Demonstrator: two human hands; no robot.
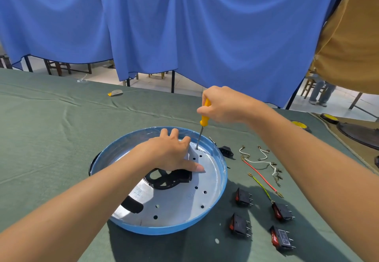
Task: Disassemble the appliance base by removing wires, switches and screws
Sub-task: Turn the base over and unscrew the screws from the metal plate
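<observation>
The round blue-rimmed metal appliance base (164, 200) lies upturned on the green cloth-covered table (51, 128). The left hand (172, 153) presses it with spread fingers; the right hand (221, 105) grips a yellow-handled screwdriver (203, 122), tip at the base's far edge

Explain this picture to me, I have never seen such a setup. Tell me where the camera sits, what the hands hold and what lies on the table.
There is no machine: these are a person's two bare hands, filmed by one camera worn on their head, looking down. The right hand grips a yellow screwdriver, its tip down at a hole in the round appliance base. The left hand rests on that base. On the green cloth beside it lie four black switches and loose wires.
</observation>
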